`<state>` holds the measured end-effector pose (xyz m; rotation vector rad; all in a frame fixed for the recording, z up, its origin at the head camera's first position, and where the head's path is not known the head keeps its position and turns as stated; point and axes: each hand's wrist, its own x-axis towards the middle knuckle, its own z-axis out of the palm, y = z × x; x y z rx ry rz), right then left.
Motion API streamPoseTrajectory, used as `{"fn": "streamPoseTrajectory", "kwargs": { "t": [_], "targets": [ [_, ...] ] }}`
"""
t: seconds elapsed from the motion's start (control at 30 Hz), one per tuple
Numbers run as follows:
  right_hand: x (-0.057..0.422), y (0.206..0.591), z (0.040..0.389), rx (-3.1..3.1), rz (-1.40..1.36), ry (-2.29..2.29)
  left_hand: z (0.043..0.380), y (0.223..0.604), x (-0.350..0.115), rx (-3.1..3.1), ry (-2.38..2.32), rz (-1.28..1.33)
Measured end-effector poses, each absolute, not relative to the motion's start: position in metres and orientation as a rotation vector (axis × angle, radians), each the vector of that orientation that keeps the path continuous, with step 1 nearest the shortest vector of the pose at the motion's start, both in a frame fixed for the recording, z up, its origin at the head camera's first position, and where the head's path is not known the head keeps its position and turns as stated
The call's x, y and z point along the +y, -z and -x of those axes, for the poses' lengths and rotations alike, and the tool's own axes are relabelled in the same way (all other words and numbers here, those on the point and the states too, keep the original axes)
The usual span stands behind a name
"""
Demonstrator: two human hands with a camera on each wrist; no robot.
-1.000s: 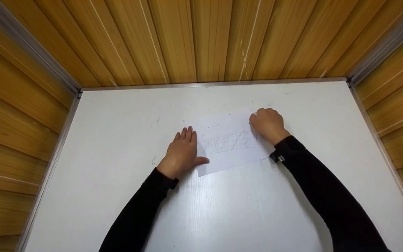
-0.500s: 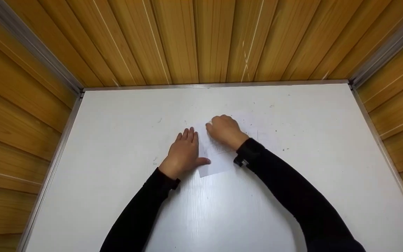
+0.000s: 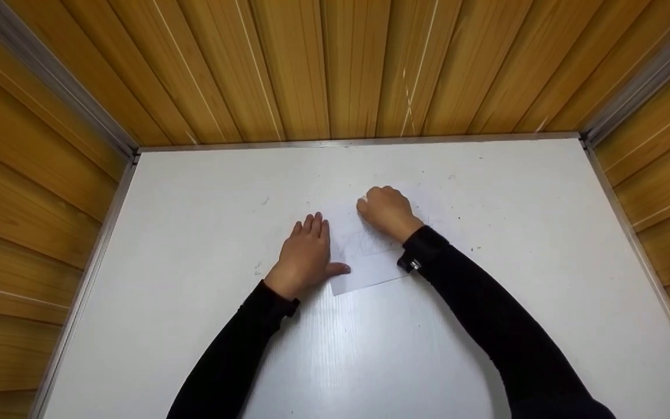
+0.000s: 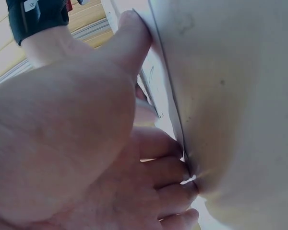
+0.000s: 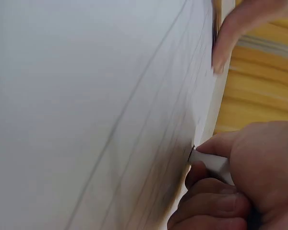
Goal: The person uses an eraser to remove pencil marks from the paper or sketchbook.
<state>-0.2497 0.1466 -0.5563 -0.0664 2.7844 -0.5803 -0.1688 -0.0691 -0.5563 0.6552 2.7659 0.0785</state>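
Note:
A white sheet of paper [image 3: 367, 273] with pencil lines lies on the white table. My left hand [image 3: 303, 256] rests flat at the sheet's left edge, its fingers straight and its thumb on the paper. Curled above the drawn lines, my right hand [image 3: 389, 210] pinches a small white eraser [image 5: 213, 164], whose dark-edged end meets the paper in the right wrist view. Long pencil lines [image 5: 134, 98] run across the sheet there. From the head, the eraser is mostly hidden by the fingers.
Small dark specks [image 3: 474, 249] are scattered on the white table [image 3: 195, 233] around the sheet. Wood-patterned panels [image 3: 300, 70] with metal edging enclose the table at the back and both sides.
My right hand has swept left across the sheet from its right side, then come slightly back to the right. The left hand stays in place on the paper.

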Motion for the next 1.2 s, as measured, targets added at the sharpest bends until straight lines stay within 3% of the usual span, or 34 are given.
{"fn": "streamPoseTrajectory", "kwargs": {
  "t": [0.27, 0.43, 0.87, 1.2],
  "targets": [
    [0.238, 0.552, 0.256, 2.747, -0.134, 0.624, 0.168, 0.553, -0.066, 2.765, -0.064, -0.66],
    [0.256, 0.55, 0.252, 2.732, -0.181, 0.607, 0.167, 0.554, -0.068, 2.748, -0.078, -0.658],
    [0.239, 0.553, 0.242, 2.807, -0.09, 0.608, 0.172, 0.555, -0.067, 2.74, -0.077, -0.633],
    [0.143, 0.557, 0.224, 2.768, 0.231, 0.588, 0.171, 0.559, -0.07, 2.762, -0.097, -0.652]
  ]
}}
